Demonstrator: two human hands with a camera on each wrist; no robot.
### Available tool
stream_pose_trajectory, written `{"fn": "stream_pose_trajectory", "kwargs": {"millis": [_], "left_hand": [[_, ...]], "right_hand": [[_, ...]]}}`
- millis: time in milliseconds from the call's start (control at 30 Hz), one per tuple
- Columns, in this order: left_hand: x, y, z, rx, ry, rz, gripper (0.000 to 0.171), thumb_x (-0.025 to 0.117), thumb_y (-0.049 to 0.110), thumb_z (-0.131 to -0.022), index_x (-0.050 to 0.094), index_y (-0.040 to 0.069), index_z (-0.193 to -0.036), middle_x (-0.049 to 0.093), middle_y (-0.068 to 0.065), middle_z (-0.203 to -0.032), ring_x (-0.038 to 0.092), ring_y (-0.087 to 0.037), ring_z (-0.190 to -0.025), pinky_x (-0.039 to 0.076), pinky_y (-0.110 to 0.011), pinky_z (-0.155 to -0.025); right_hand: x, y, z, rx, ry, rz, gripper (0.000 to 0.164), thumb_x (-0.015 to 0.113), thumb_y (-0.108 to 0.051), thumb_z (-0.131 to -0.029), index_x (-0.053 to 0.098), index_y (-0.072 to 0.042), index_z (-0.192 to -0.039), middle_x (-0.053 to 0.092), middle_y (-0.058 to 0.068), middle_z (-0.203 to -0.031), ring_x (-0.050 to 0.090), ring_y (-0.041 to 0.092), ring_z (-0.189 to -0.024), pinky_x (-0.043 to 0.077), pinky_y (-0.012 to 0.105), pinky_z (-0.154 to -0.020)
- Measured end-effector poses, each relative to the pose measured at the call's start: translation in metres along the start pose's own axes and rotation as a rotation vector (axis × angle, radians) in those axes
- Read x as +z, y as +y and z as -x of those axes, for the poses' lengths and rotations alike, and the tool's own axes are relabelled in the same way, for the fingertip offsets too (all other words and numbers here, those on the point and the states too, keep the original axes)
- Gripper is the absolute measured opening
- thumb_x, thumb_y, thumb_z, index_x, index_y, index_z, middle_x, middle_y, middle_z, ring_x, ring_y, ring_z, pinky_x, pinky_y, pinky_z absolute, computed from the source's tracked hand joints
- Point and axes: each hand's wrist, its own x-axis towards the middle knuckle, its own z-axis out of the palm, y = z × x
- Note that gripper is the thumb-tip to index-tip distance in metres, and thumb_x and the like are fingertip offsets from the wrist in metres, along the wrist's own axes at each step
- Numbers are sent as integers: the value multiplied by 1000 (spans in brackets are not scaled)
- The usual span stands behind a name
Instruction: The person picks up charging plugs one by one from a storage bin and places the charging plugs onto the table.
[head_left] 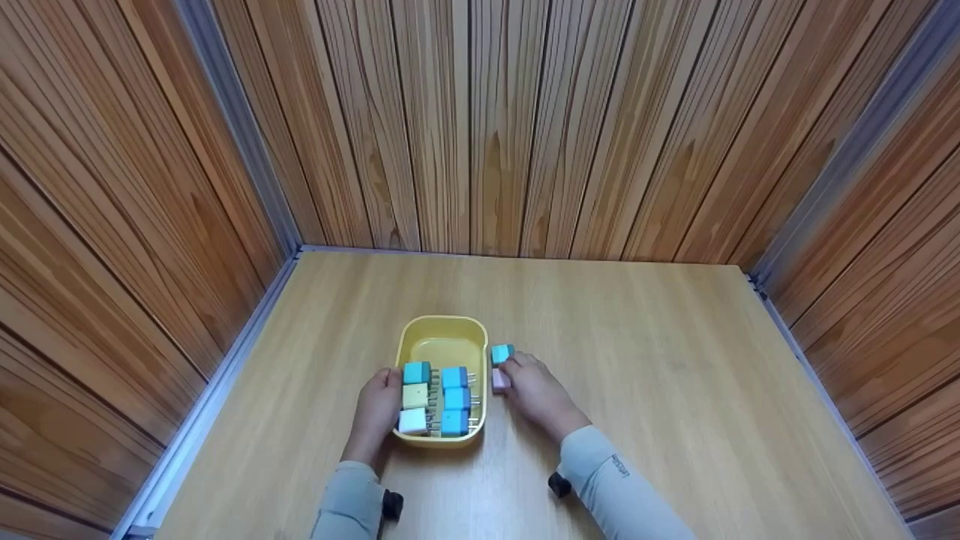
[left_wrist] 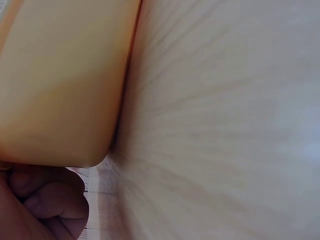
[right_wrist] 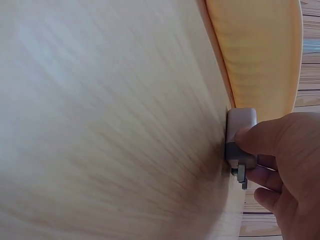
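A yellow plastic basket (head_left: 442, 320) stands on the table, and my left hand (head_left: 379, 409) grips its left side. In the left wrist view the curled fingers (left_wrist: 62, 200) lie against the basket's end. Two columns of plug adapters with metal prongs fill the near part: teal (head_left: 415, 373), pale yellow (head_left: 414, 395) and white (head_left: 412, 421) at left, blue ones (head_left: 454, 399) at right. Just outside the right wall, my right hand (head_left: 541, 394) pinches a pale pink plug adapter (right_wrist: 241, 122) between thumb and fingers, low over the tabletop. Beyond it sits another teal adapter (head_left: 501, 353).
The wooden tabletop (head_left: 637, 360) extends on both sides of the basket. Wood-plank walls (head_left: 495, 135) enclose the back and both sides, with grey metal strips (head_left: 247, 135) along the corners. Each wrist carries a small black device (head_left: 559, 484).
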Motion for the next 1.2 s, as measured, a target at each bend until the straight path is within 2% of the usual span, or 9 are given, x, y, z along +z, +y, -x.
{"fn": "stream_pose_trajectory", "kwargs": {"millis": [100,200,667,867,1000,1200], "left_hand": [[1,0,0,12,14,-6,37,37,43,-110,58,13,-108,59,-10,-107,54,-27,-100,43,-38,-86],[1,1,0,-4,7,-1,37,36,44,-110,58,14,-110,59,-9,-108,55,-26,-100,43,-37,-86],[1,0,-1,-31,-13,33,37,36,45,-110,58,16,-111,61,-7,-109,56,-26,-100,44,-37,-85],[1,0,-1,-14,-7,13,37,35,44,-110,59,15,-110,60,-8,-107,56,-25,-98,44,-37,-84],[1,0,-1,1,5,-11,38,35,45,-110,58,14,-109,59,-8,-106,55,-25,-98,43,-36,-84],[0,-1,0,-12,-5,-3,40,35,48,-110,58,15,-112,60,-8,-110,55,-25,-100,44,-36,-86]], "right_hand": [[-1,0,0,0,-2,27,41,63,-23,-103,57,-13,-142,53,5,-148,44,25,-144,35,48,-117],[-3,1,1,2,-3,11,42,64,-24,-102,57,-14,-143,53,4,-147,44,24,-144,36,48,-117],[-12,-2,4,-68,41,-15,36,63,-19,-102,59,-15,-138,57,0,-131,53,20,-130,44,46,-111],[-16,-5,5,-78,50,-7,39,65,-17,-100,59,-13,-138,56,2,-133,52,21,-132,43,45,-112],[-20,-9,5,-127,90,31,40,69,-14,-97,61,-8,-135,57,5,-131,54,23,-127,44,43,-111],[-26,-21,3,-147,130,46,42,72,-14,-95,61,-6,-135,58,6,-132,54,24,-128,43,43,-112]]}}
